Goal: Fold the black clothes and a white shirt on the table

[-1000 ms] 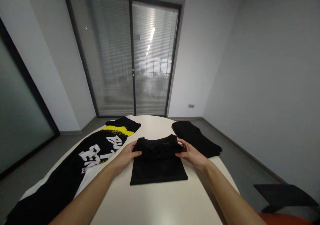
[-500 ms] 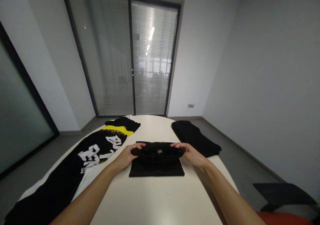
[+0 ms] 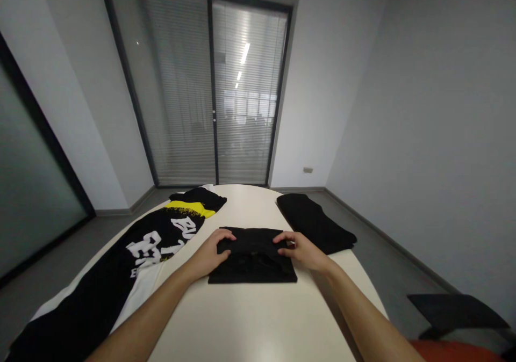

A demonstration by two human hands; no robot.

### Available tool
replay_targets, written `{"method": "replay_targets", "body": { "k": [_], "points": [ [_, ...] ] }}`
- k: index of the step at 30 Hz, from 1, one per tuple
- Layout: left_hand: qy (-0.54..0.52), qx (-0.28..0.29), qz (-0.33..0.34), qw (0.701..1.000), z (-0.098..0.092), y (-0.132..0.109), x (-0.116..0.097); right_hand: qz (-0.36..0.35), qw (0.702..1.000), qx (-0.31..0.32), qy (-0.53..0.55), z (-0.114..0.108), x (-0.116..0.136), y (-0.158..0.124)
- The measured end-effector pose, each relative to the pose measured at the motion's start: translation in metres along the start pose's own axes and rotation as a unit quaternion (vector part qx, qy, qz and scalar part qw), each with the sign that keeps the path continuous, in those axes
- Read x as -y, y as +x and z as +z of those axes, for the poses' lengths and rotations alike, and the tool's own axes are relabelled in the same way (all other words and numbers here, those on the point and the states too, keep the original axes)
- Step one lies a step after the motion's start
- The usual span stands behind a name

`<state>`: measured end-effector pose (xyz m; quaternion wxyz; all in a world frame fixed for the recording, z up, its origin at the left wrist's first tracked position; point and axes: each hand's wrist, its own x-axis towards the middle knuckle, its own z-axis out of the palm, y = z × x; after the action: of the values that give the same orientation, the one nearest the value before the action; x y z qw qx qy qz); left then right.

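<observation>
A folded black garment (image 3: 253, 272) lies on the table in front of me, with a fold across its upper half and a darker, loose opening along the lower part. My left hand (image 3: 210, 250) is at its left side, thumb and fingers bent around the edge of the fold. At the opposite side my right hand (image 3: 303, 250) grips the cloth the same way, thumb below and fingers above. The fingertips rest on the fabric; what lies under them is hidden.
On the left of the white table (image 3: 245, 324) stretches a black, white and yellow printed garment (image 3: 121, 276). Another folded black garment (image 3: 314, 222) lies at the right edge. A chair (image 3: 455, 308) stands at the lower right, and a glass partition (image 3: 213, 93) rises behind the table.
The raised upper part of the black garment has come down flat towards me, and the small grey label has nearly vanished from view. Both hands stay at its sides.
</observation>
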<state>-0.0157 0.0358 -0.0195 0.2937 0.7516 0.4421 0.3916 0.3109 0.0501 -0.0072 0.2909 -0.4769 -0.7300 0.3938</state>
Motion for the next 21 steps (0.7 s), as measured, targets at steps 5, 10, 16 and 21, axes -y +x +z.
{"method": "replay_targets", "body": {
  "k": [5, 10, 16, 21],
  "points": [
    [0.051, 0.035, -0.005, 0.998, 0.003, -0.006, 0.001, -0.011, 0.999, -0.009, -0.047, 0.003, 0.003, -0.003],
    [0.085, -0.025, -0.037, 0.995, 0.014, -0.005, -0.002, -0.111, 0.969, -0.058, -0.212, 0.015, 0.028, -0.012],
    [0.110, -0.095, -0.038, 0.989, 0.016, -0.004, 0.001, -0.152, 0.949, -0.005, -0.278, 0.019, 0.046, -0.018],
    [0.040, -0.126, -0.023, 0.991, 0.016, 0.001, 0.006, -0.237, 0.937, 0.046, -0.252, 0.030, 0.052, -0.017]
  ]
}}
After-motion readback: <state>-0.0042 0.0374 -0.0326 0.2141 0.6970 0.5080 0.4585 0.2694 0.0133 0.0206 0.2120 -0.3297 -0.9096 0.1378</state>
